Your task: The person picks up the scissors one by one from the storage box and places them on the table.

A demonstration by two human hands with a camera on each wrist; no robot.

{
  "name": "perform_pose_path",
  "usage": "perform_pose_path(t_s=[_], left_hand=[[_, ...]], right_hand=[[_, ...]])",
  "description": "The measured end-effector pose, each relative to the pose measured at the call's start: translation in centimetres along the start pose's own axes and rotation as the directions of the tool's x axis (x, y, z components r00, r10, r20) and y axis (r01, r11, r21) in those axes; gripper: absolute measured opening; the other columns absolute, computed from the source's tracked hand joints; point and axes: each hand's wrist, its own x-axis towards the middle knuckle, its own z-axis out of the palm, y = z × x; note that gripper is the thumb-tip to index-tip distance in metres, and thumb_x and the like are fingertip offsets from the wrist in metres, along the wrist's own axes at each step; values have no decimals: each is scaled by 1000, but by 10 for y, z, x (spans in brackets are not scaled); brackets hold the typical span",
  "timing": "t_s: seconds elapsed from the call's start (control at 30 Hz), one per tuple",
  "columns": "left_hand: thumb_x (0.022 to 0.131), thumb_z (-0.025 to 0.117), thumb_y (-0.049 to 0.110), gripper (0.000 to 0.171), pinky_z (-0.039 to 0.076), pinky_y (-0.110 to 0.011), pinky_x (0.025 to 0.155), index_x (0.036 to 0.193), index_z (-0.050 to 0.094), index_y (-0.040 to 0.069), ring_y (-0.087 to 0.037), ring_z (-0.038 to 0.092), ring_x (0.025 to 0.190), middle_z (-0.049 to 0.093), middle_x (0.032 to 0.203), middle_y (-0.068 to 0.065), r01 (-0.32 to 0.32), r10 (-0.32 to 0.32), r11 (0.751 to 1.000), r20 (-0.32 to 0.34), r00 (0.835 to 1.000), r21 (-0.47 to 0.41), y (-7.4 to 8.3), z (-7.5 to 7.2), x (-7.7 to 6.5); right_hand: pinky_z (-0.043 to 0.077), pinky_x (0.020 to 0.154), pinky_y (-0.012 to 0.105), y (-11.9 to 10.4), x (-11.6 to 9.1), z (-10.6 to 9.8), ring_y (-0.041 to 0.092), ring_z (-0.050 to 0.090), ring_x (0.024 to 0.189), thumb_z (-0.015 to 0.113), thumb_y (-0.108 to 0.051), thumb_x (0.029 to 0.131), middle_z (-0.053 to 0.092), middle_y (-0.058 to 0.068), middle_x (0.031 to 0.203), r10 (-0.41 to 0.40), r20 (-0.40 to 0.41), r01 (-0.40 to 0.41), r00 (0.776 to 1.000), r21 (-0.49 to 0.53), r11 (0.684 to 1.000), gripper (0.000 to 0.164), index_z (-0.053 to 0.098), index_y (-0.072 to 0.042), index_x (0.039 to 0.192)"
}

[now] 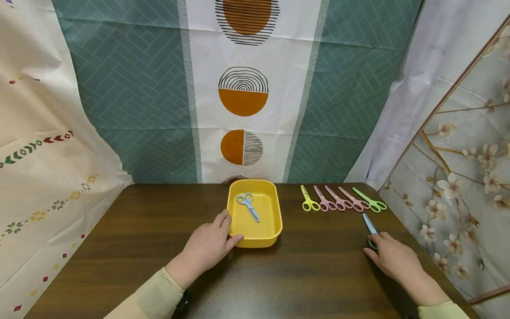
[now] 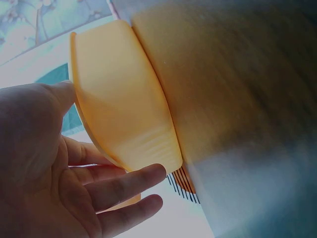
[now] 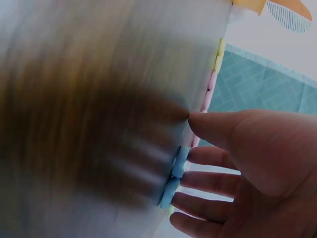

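A yellow tray stands on the table with a pair of light blue scissors lying in it. At its near left corner my left hand touches it, thumb by the near rim and loosely extended fingers along the left side. Over to the right, another pair of blue scissors lies flat on the table, blades pointing away. My right hand reaches over its handles. In the right wrist view the fingertips touch the blue handles, while the thumb stands apart from them.
Along the table's far right edge lie several more scissors in a row: a yellow pair, pink pairs and a green pair. A patterned curtain hangs behind the brown table, with cloths at both sides.
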Motion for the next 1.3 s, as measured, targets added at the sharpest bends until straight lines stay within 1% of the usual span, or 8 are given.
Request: perform_pose_path(t_s=[0.13,0.33,0.43,0.7,0.87,1.07,1.3], left_hand=[[108,69,52,78,63,-52,89,151,56,-12,-40,76,99,58,153,-30,2,-2,1000,0,1000,-2,0,0,1],[109,69,52,78,63,-53,91,152,55,-12,-41,76,102,57,154,-29,15,-15,1000,16,1000,-12,-1,-1,1],[109,69,52,78,63,-53,90,152,55,-12,-41,76,100,56,155,-29,18,-18,1000,16,1000,-17,-1,-1,1],[108,69,52,78,63,-53,90,152,55,-12,-42,75,100,56,155,-29,23,-23,1000,14,1000,-19,0,-1,1],[108,70,51,77,63,-53,89,151,56,-12,-41,76,100,57,154,-30,16,-16,1000,5,1000,-22,0,0,1],[108,70,51,76,63,-53,91,151,57,-11,-41,76,103,57,154,-29,20,-20,1000,9,1000,-19,1,-1,0],[108,70,51,77,63,-53,90,151,56,-11,-41,76,99,57,154,-30,9,-9,1000,2,1000,-13,1,1,1]], right_hand=[[59,69,61,9,1,-2,46,73,94,83,-25,99,68,27,112,15,23,-15,1000,0,1000,40,72,6,121],[58,72,63,22,3,-8,50,72,96,80,-28,102,64,33,120,63,100,-63,993,-4,998,45,68,9,126],[58,73,64,27,4,-10,50,71,97,78,-30,104,63,32,120,79,123,-79,989,-8,997,47,67,9,127],[57,74,65,34,3,-11,50,71,95,78,-28,104,63,30,115,78,120,-78,990,0,997,45,66,10,125],[57,74,66,38,3,-11,53,70,98,77,-28,104,62,32,117,86,127,-87,988,-3,996,46,65,11,125],[57,75,67,44,5,-11,53,69,99,76,-29,105,61,33,119,104,156,-106,982,4,994,48,63,11,127],[56,75,67,51,4,-9,53,69,96,75,-31,106,60,34,118,105,148,-108,983,10,994,51,61,13,128]])
